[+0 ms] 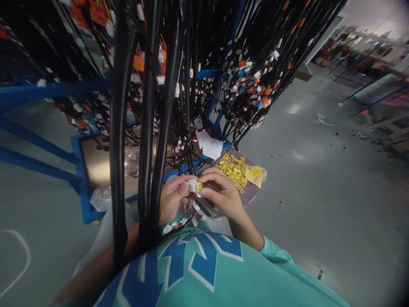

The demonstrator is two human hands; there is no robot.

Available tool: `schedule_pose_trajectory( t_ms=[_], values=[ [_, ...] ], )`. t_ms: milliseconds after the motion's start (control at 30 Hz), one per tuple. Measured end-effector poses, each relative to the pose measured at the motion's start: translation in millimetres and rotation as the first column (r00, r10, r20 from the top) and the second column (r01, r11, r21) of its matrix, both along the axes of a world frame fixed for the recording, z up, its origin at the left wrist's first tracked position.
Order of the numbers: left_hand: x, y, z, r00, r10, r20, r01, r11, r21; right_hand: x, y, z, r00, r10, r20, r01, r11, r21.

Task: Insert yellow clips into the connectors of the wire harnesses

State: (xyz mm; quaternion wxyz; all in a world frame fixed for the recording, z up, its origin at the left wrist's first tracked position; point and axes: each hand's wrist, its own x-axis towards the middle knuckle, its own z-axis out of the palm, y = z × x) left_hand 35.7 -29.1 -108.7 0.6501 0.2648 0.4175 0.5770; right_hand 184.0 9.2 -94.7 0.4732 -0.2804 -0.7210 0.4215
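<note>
A white plug connector (192,186) sits between the thumb and fingers of my left hand (172,199). My right hand (223,192) pinches a small yellow connector piece (198,186) against the connector's right end; how deep it is seated I cannot tell. Below my hands hang several more white connectors (183,221) on dark wires, close to my shirt. Just beyond my right hand, many loose yellow pieces (234,168) lie on a grey stool-like surface (247,197), beside a clear bag (256,174) of similar yellow pieces.
Thick black cable bundles (145,128) hang close in front, left of my hands. A blue metal rack (76,170) holds many harnesses with white and orange connectors (255,85). White paper (210,145) lies behind the stool. Benches (377,64) stand far right.
</note>
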Motion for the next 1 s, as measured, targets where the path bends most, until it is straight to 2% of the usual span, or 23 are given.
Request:
schedule_pose_trajectory(
  t_ms=[267,367,467,567,633,700,800,1000],
  values=[
    [0,-1,-0.9,1.000,0.007,0.006,-0.007,1.000,0.010,2,-4,3.4,0.995,-0.079,0.055,0.067,0.978,0.196],
    [1,-1,-0.2,1.000,-0.001,0.018,0.001,1.000,0.020,0,-4,3.8,0.995,-0.080,0.056,0.067,0.978,0.195],
    [1,-1,-0.6,1.000,-0.003,0.023,0.003,1.000,0.031,-3,-5,1.1,0.997,-0.083,0.001,0.082,0.992,0.092],
    [0,0,-2.2,1.000,0.007,0.013,-0.007,0.999,0.047,-7,-7,-3.2,0.994,-0.052,-0.093,0.038,0.989,-0.146],
    [-1,0,-3.5,1.000,-0.003,-0.002,0.003,0.999,0.045,-8,-6,-5.3,0.985,0.009,-0.171,-0.068,0.938,-0.341],
    [-2,1,-4.7,0.999,-0.029,-0.017,0.029,0.999,0.040,-7,-5,-6.1,0.971,0.054,-0.234,-0.160,0.874,-0.460],
    [-4,0,-6.5,0.996,-0.074,-0.040,0.076,0.996,0.036,-6,-1,-6.2,0.964,0.082,-0.252,-0.201,0.847,-0.492],
    [-8,0,-5.4,0.969,-0.213,-0.125,0.213,0.977,-0.010,-3,3,-10.6,0.968,0.105,-0.230,-0.198,0.878,-0.436]
  ],
)
